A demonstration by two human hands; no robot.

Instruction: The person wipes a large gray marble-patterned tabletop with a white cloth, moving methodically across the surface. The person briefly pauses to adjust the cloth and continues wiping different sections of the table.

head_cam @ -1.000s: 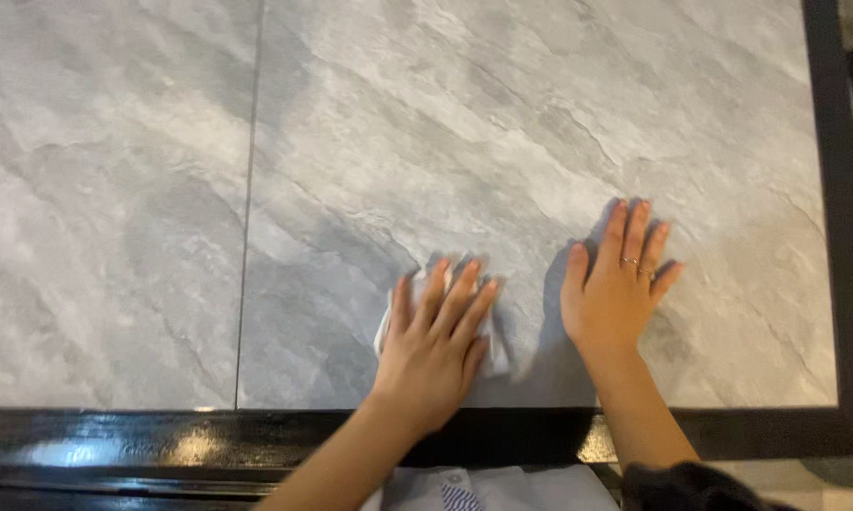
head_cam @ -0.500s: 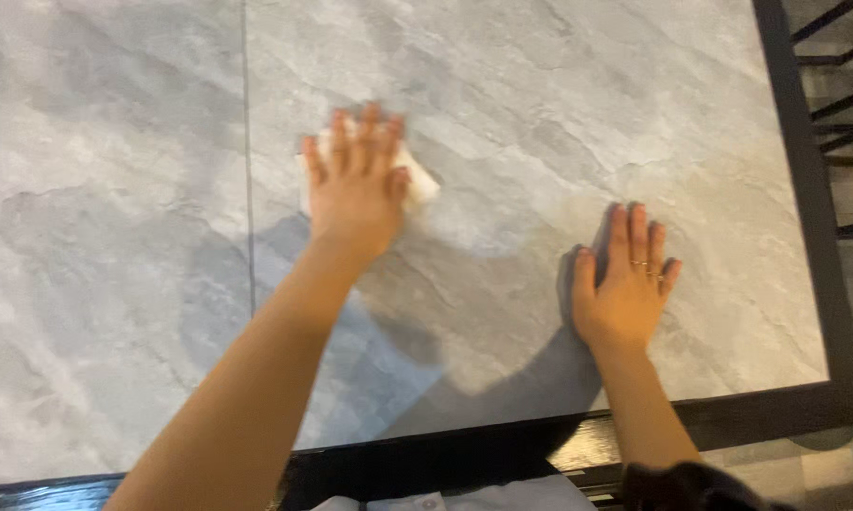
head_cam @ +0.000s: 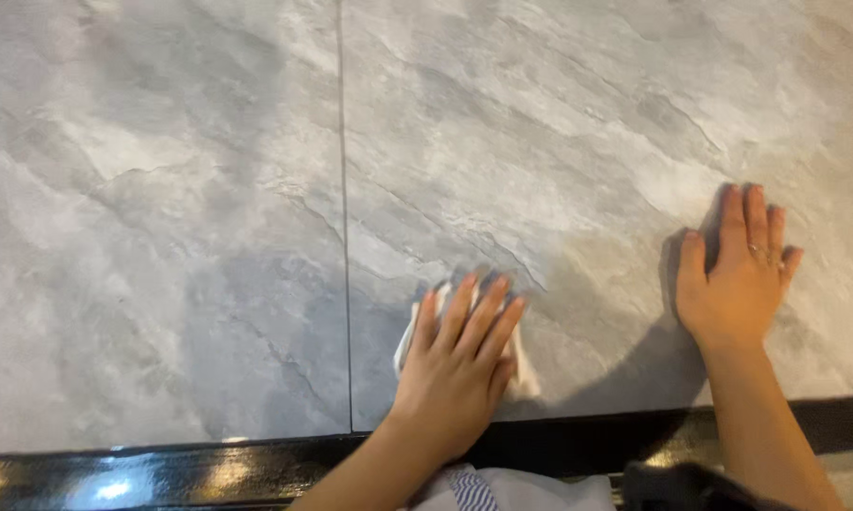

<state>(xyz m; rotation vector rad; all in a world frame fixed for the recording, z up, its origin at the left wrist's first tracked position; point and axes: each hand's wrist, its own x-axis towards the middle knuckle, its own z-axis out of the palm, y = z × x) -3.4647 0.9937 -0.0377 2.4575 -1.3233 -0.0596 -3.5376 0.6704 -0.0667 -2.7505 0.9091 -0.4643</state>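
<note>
My left hand [head_cam: 457, 364] lies flat on a small white cloth [head_cam: 524, 377], pressing it onto the grey marble-patterned tabletop [head_cam: 540, 123] near the front edge. Only the cloth's edges show around my fingers. My right hand [head_cam: 737, 274] rests palm down on the bare tabletop to the right, fingers together, with a ring on one finger. It holds nothing.
A thin seam [head_cam: 343, 218] runs front to back between the two stone slabs, just left of the cloth. A glossy black rim [head_cam: 161, 468] borders the table's front edge. Striped fabric [head_cam: 469, 490] shows below it.
My left hand has pulled the cloth back from the far middle of the table to the front edge. My right hand has stayed planted in place.
</note>
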